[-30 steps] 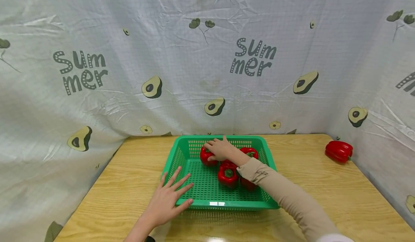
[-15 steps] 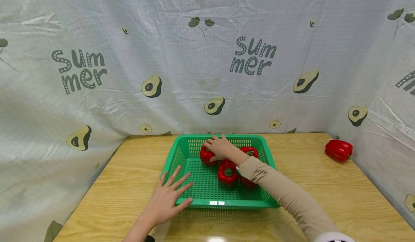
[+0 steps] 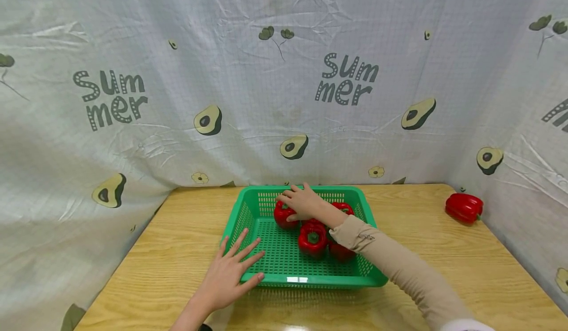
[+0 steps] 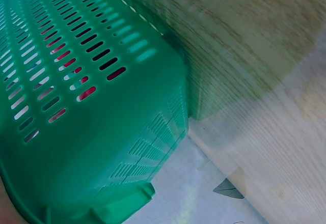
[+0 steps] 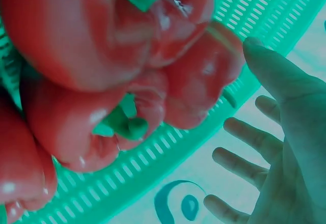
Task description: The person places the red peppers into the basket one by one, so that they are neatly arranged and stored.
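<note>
A green plastic basket point(image 3: 310, 280) holds several red bell peppers point(image 3: 312, 238), also filling much of the right wrist view. My left hand point(image 3: 227, 276), fingers spread, rests on the basket's front left corner; the left wrist view shows mainly the basket's slotted outer side point(image 4: 102, 132). Reaching over the peppers, my right hand point(image 3: 303, 203) hovers at the rear left pepper point(image 3: 284, 216). In the right wrist view that hand point(image 5: 290, 147) has its fingers extended and apart, its thumb tip right beside a pepper point(image 5: 204, 76). Whether the thumb touches it I cannot tell.
One more red bell pepper point(image 3: 464, 207) lies on its side at the right of the wooden table point(image 3: 412, 232). A printed cloth point(image 3: 248, 99) with avocados hangs behind the table and along its sides.
The basket's front right corner has shifted slightly to the right beside my right forearm. My two hands have stayed nearly in place, and the rear left pepper has not visibly moved.
</note>
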`<state>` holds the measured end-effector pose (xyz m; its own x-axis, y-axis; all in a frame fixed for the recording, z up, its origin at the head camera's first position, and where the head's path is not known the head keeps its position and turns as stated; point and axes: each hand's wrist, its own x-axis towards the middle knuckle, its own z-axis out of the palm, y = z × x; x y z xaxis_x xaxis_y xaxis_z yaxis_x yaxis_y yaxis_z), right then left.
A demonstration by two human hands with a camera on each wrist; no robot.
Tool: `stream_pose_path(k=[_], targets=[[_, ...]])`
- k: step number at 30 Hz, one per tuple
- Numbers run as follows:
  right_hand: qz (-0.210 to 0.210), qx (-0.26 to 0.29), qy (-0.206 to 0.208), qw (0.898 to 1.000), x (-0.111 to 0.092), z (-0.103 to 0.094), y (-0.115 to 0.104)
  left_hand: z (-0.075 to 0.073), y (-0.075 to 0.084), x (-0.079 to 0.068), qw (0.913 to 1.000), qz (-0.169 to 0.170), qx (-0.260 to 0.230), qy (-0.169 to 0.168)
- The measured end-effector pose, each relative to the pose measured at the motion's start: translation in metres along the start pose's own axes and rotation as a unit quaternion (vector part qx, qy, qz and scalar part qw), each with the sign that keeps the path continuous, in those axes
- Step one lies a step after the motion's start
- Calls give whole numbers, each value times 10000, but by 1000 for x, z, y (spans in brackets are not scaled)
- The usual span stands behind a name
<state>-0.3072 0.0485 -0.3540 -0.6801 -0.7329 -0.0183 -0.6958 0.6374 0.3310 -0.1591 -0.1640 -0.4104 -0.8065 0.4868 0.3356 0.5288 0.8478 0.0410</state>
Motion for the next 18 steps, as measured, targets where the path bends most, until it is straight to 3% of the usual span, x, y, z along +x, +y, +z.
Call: stream_pose_path(k=[4,11,18], targets=[[-165,149,320,9992,-10,-5,4,0,0,0,10000,1,4,4],[-208,520,341,9978,-32,-19,14,1,0,1,10000,12,66,51],[-210,690,450,9964,-62,-26,21,-3,2,1,9993,-146,-346,30]])
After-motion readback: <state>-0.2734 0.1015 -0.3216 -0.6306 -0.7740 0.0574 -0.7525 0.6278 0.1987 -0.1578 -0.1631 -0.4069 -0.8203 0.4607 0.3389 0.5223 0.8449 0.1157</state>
